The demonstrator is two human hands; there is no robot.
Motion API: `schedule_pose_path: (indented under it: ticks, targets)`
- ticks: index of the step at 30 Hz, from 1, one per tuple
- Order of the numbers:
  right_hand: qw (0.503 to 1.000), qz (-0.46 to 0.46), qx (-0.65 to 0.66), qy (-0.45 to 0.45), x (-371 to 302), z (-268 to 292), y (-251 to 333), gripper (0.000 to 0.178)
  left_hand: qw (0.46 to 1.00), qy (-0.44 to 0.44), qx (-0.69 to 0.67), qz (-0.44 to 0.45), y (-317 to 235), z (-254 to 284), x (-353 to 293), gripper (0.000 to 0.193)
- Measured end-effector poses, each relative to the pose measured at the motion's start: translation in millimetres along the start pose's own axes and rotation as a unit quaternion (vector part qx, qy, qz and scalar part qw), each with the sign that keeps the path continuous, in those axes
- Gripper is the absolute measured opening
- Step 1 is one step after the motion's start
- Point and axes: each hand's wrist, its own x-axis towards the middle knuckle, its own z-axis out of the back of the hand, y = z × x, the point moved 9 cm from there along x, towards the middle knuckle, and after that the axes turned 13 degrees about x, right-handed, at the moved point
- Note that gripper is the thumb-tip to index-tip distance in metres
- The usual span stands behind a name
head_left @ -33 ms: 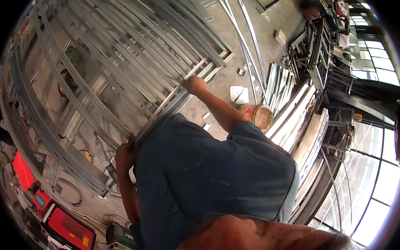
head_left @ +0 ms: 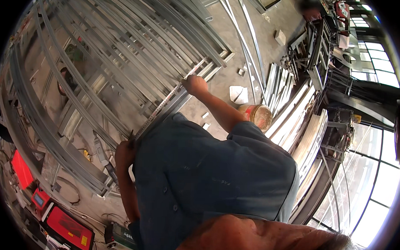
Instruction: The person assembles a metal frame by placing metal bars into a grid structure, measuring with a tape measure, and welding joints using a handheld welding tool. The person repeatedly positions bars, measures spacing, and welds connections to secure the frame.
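While apparently pinching tape measure (head_left: 168,99), both arms stretch apart.

Left hand (head_left: 125,152) partly hidden behind the blue shirt (head_left: 207,178), grip on the tape measure (head_left: 165,104) too small to tell. Right hand (head_left: 195,85) seen from behind, fingers concealed against the metal frame (head_left: 123,47). Red cases (head_left: 68,228) cut off by the dark fisheye rim.

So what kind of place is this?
Probably a metalwork or construction workshop: a steel stud frame under a measuring tape, stacked metal profiles, red tool cases on a concrete floor.
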Motion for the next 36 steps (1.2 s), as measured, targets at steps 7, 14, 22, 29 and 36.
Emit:
schedule_pose_path:
  ticks: [7, 14, 22, 29, 36]
  targets:
    - [0.965, 0.239, -0.076, 0.078, -29.4, -4.8, 68.6, 0.019, 0.997, 0.033, -0.070, 0.003, -7.6, -16.2, 27.2, 0.041]
    - [0.935, 0.263, -0.166, 0.169, -11.3, -26.4, 61.5, 0.019, 0.996, 0.058, -0.070, -0.006, -16.6, -22.7, 46.8, 0.044]
    - [0.930, 0.211, -0.239, 0.183, 16.9, -23.8, 44.8, 0.022, 0.990, 0.114, -0.073, -0.030, -22.1, -40.6, 71.5, 0.052]
    - [0.942, 0.159, -0.204, 0.214, 22.3, -13.7, 45.9, 0.018, 0.988, 0.124, -0.089, 0.001, -3.7, -40.6, 57.9, 0.054]
    - [0.931, 0.179, -0.226, 0.223, 33.8, -29.7, 40.0, 0.020, 0.989, 0.133, -0.066, 0.025, 7.3, -37.2, 46.4, 0.054]
